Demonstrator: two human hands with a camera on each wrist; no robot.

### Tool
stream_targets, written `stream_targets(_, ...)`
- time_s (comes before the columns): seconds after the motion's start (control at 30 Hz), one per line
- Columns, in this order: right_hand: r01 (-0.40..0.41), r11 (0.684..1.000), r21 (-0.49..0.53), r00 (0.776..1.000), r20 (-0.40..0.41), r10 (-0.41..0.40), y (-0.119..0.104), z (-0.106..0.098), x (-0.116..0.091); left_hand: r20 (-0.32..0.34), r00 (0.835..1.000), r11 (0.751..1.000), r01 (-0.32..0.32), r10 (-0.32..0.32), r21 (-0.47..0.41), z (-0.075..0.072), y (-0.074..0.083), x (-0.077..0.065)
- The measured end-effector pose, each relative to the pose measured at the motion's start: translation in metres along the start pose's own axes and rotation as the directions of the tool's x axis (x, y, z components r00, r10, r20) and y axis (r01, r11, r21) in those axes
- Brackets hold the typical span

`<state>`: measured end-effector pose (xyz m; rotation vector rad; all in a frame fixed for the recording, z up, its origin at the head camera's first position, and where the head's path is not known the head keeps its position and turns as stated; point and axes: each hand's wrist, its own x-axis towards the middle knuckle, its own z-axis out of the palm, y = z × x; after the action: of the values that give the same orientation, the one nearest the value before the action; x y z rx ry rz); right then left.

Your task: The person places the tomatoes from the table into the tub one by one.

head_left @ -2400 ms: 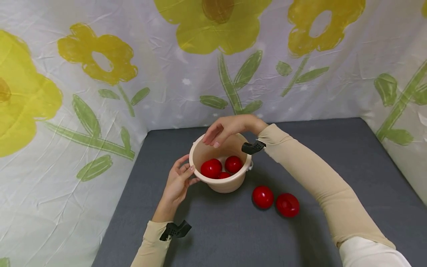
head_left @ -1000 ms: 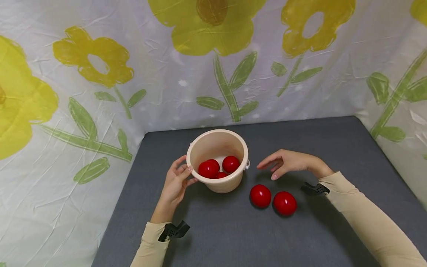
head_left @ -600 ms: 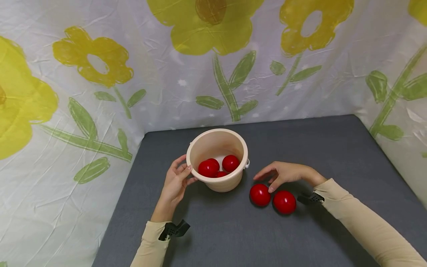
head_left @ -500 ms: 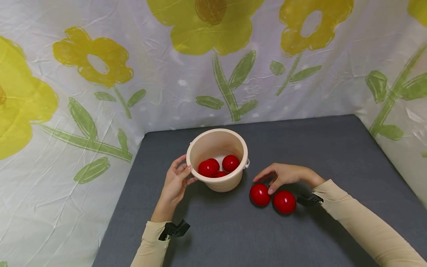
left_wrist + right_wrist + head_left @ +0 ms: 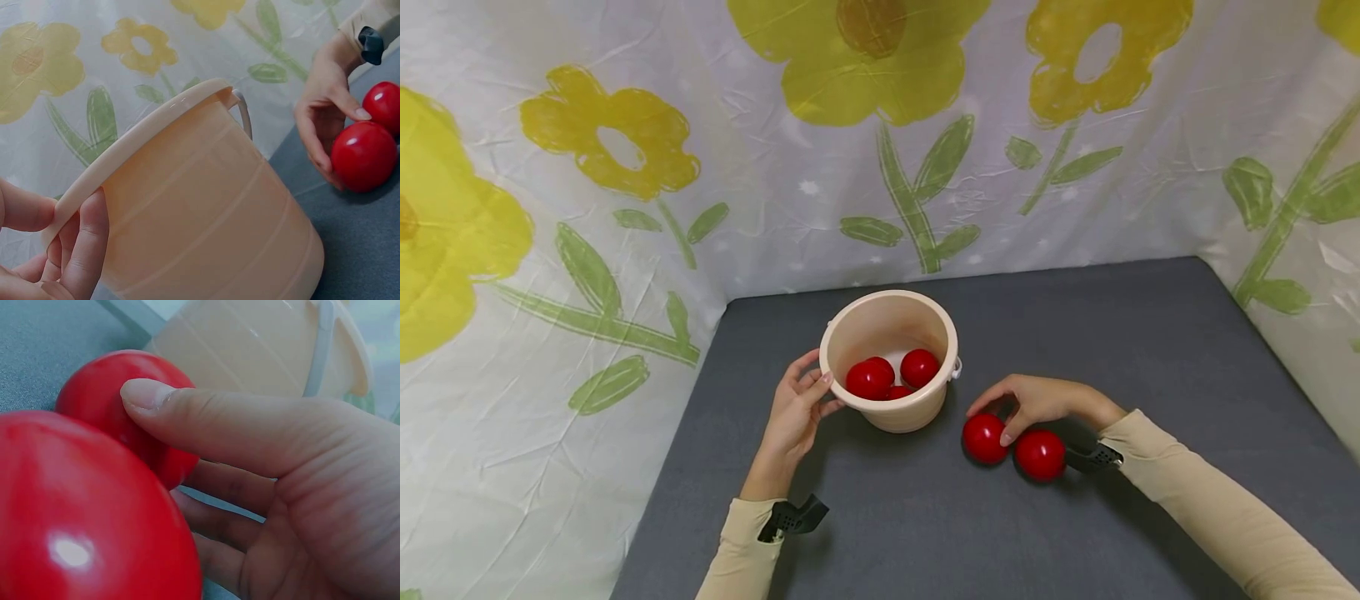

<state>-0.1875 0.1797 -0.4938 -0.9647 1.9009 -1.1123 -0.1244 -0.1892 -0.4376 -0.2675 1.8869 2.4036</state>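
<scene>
A cream bucket stands on the grey table, tilted slightly toward me, with several glossy red balls inside. My left hand pinches its rim at the left, thumb on one side and fingers on the other, as the left wrist view shows. Right of the bucket, my right hand holds a red ball that is still on the table. The thumb lies on its near side and the fingers reach round the far side. A second loose red ball sits right beside it, under the wrist.
The grey table reaches back to a white cloth with yellow flowers, which also hangs at the left and right. A pale handle hangs at the bucket's far side. Black wrist-camera mounts are on both sleeves.
My right hand has left the space above the bucket, moved right and down, and closed on the nearer loose red ball. The left hand has kept its hold on the rim.
</scene>
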Motion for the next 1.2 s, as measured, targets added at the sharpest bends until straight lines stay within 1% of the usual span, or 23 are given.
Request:
stream_targets(0.27, -0.02, 0.999, -0.044, 1.0, 0.006, 0.021, -0.001, 0.002, 0.001, -0.003, 1.0, 1.0, 0.002, -0.002, -0.01, -0.001, 0.0, 0.001)
stream_targets(0.43, -0.024, 0.998, -0.064, 1.0, -0.017, 0.023, -0.002, 0.004, 0.002, 0.002, 1.0, 1.0, -0.001, 0.001, -0.012, 0.0, -0.001, 0.002)
stream_targets(0.6, -0.035, 0.998, -0.046, 0.999, -0.035, 0.033, 0.0, 0.002, -0.001, 0.005, 1.0, 1.0, -0.007, 0.007, -0.012, 0.0, -0.002, 0.002)
stream_targets(0.73, -0.02, 1.0, -0.008, 0.998, -0.057, 0.019, -0.003, -0.009, -0.007, 0.004, 1.0, 1.0, -0.014, 0.014, -0.006, 0.0, -0.003, 0.002)
stream_targets(0.9, 0.001, 1.0, 0.019, 0.997, -0.079, 0.0, -0.015, -0.028, -0.02, 0.005, 1.0, 1.0, -0.01, 0.01, -0.012, 0.0, -0.002, 0.001)
stream_targets(1.13, -0.019, 0.995, 0.095, 0.995, -0.099, 0.029, -0.033, -0.053, -0.034, 0.008, 1.0, 1.0, 0.005, -0.005, -0.012, -0.001, -0.001, 0.002)
stream_targets(1.2, -0.017, 0.995, 0.099, 0.994, -0.11, 0.028, -0.041, -0.062, -0.037, 0.008, 1.0, 1.0, 0.008, -0.008, -0.014, -0.001, -0.001, 0.002)
